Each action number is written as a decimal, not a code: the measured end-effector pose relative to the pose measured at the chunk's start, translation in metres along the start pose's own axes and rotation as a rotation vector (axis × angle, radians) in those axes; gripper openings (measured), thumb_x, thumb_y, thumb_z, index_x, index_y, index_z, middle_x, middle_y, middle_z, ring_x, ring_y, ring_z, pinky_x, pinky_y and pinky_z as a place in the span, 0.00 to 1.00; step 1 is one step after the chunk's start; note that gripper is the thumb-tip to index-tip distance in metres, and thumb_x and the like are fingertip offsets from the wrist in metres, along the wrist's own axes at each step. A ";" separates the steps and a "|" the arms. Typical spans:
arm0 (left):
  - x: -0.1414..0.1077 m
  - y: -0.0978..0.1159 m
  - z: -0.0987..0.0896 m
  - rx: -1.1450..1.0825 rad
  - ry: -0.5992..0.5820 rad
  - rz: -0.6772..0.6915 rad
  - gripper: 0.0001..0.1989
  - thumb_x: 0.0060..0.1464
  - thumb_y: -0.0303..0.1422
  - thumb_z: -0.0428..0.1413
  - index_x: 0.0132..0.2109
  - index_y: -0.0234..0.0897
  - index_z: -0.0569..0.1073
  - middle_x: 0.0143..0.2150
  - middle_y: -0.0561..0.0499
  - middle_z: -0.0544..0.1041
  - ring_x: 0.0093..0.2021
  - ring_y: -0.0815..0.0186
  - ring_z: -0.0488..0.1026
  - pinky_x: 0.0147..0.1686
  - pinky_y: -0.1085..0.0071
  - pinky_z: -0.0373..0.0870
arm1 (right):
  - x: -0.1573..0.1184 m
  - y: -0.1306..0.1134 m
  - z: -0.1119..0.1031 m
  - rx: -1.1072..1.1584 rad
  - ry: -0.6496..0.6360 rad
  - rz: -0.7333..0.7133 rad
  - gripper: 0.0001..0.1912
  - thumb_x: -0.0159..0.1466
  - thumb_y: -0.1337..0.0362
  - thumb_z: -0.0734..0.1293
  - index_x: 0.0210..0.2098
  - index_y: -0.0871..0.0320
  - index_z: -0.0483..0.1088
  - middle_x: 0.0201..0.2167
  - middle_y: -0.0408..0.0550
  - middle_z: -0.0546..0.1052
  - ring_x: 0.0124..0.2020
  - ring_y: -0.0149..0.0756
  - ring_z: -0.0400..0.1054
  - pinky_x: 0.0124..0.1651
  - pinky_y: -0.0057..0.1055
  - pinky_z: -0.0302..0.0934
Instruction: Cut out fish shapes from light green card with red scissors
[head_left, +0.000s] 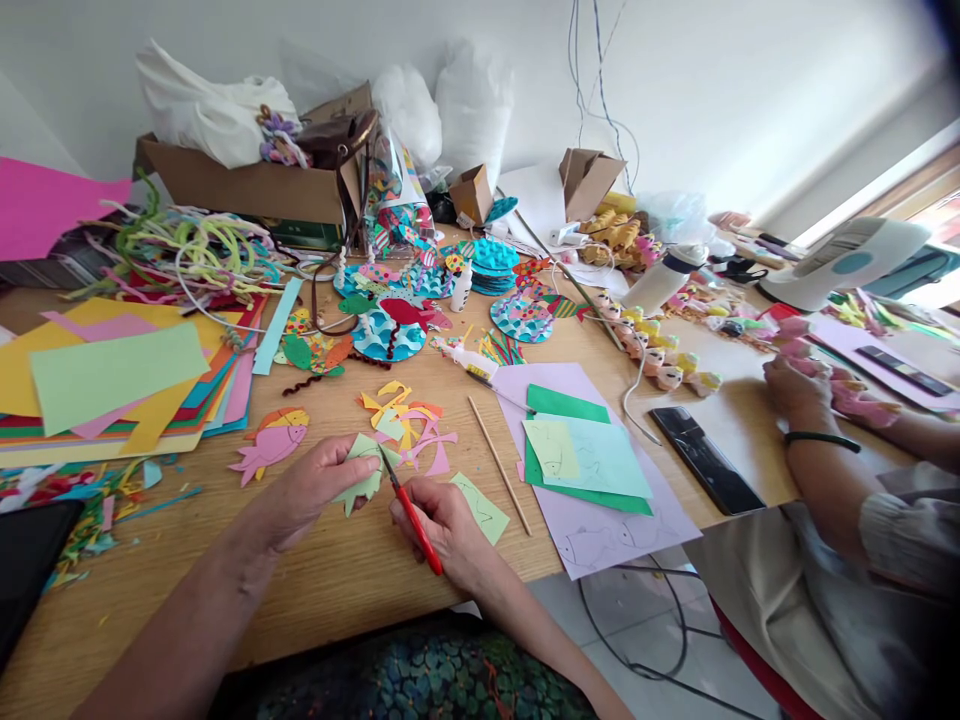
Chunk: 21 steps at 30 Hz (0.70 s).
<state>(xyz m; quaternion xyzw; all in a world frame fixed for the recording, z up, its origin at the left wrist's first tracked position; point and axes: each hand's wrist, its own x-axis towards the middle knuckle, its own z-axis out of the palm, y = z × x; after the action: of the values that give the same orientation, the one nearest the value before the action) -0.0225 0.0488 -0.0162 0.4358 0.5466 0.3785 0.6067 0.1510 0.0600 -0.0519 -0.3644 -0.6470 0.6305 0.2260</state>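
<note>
My left hand [319, 490] pinches a small pale green paper piece [361, 484] above the wooden table. My right hand [444, 525] is closed around red-handled scissors [414, 522], whose dark blades meet the paper's right edge. Left of my left hand lies a pink and orange paper fish [273, 444]. Orange, yellow and pink paper scraps [431, 440] are just beyond the hands. Another light green piece with a drawn line [481, 508] lies right of my right hand, beside a thin wooden stick [499, 465].
Stacked coloured sheets [120, 365] lie at left. A lilac sheet [592, 540] with fish drawings carries green and pale blue papers, near a black phone [705, 460]. Decorated blue discs [388, 334] and a glue bottle [461, 287] stand behind. Another person's hands [801, 390] hold pink pieces at right.
</note>
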 end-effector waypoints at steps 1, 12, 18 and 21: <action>0.000 0.000 0.000 -0.007 -0.003 -0.004 0.12 0.44 0.41 0.57 0.23 0.37 0.68 0.20 0.56 0.67 0.21 0.71 0.59 0.20 0.75 0.58 | 0.000 0.001 0.000 -0.004 -0.006 0.003 0.16 0.61 0.59 0.59 0.19 0.57 0.54 0.17 0.37 0.54 0.20 0.25 0.47 0.22 0.25 0.41; -0.009 -0.019 -0.015 0.005 0.039 -0.087 0.14 0.43 0.43 0.58 0.25 0.37 0.69 0.20 0.55 0.67 0.21 0.70 0.61 0.20 0.74 0.58 | 0.002 0.001 0.012 0.071 -0.084 0.109 0.22 0.61 0.50 0.62 0.20 0.57 0.55 0.17 0.36 0.56 0.18 0.24 0.48 0.20 0.24 0.44; -0.014 -0.023 -0.023 0.038 0.030 -0.074 0.16 0.46 0.45 0.57 0.24 0.37 0.67 0.20 0.54 0.71 0.20 0.69 0.65 0.21 0.74 0.60 | 0.005 0.002 0.014 0.105 -0.097 0.172 0.21 0.61 0.48 0.62 0.21 0.57 0.58 0.16 0.37 0.59 0.17 0.24 0.51 0.20 0.23 0.47; -0.014 -0.019 -0.025 0.088 -0.008 -0.061 0.15 0.48 0.44 0.56 0.25 0.37 0.67 0.19 0.54 0.71 0.20 0.69 0.67 0.20 0.75 0.61 | 0.009 -0.004 0.010 0.141 -0.022 0.140 0.19 0.58 0.49 0.64 0.23 0.57 0.59 0.17 0.36 0.59 0.18 0.26 0.53 0.20 0.24 0.48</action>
<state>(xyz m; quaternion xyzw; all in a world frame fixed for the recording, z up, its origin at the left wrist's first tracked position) -0.0496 0.0319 -0.0299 0.4467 0.5735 0.3334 0.6004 0.1367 0.0607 -0.0506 -0.3848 -0.5766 0.6926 0.1993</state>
